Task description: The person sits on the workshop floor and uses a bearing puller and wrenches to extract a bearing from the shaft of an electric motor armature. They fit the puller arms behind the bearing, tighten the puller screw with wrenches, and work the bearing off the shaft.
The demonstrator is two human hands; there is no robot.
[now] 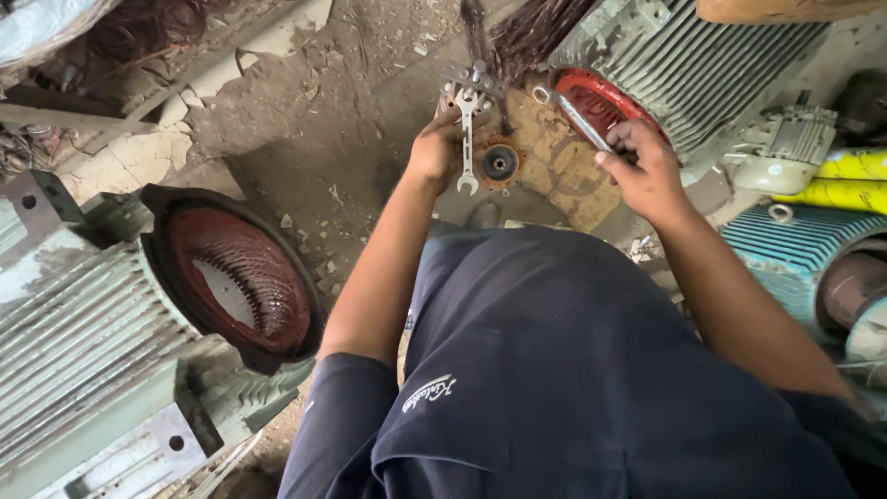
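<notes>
Step in hand, as judged: a puller-type fixture [473,79] is being set up on a rusty bearing hub [500,164], upper centre of the frame, in front of a grey finned motor housing with a red end ring [591,97].

Left hand [434,148]: closed at the shank of an upright open-ended spanner [467,139], lower jaw end just left of the hub. Whether it is fully gripped or only steadied cannot be told.

Right hand [647,166]: closed around the handle of a second spanner [577,115], which is angled up-left toward the red ring; its ring end sits near the fixture.

Next move, as a judgement: one spanner has to be held as counter-hold while the other is turned, with both seated square on their flats. The engagement points are too small to be confirmed.

Count:
- 2 spanners
- 1 hub
- 1 fixture
- 4 motor bodies seen: stator with copper windings [236,277] lower left, grey finned one upper right, teal one [804,249] right edge, small pale one [785,148] upper right
- 2 yellow cylinders [855,180] at right edge

Everything rests on a dirty floor [305,120].
</notes>
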